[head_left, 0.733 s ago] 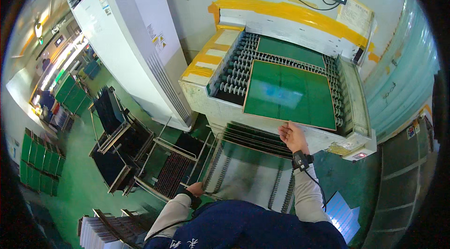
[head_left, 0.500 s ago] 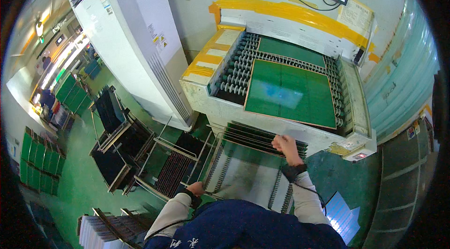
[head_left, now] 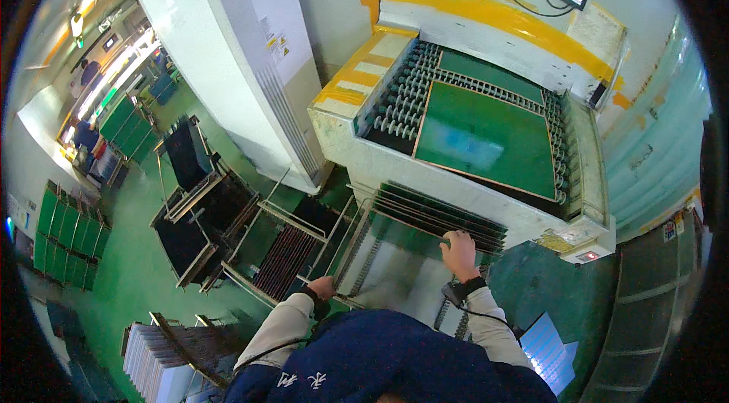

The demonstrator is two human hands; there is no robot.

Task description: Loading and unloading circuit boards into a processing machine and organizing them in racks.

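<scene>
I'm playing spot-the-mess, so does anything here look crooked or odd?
Yes! The bluish sheets low down, right of the rack, look askew: their corners poke out unevenly instead of lining up. The yellow tape along the back of the machine looks patchy and ragged too.

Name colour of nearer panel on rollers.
Nearer panel: green with a thin tan border; head view shows it best.

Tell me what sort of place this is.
Likely a factory workshop that handles flat panels: a large green panel lies on a roller machine, and a slotted rack in front holds a row of panels.
</scene>
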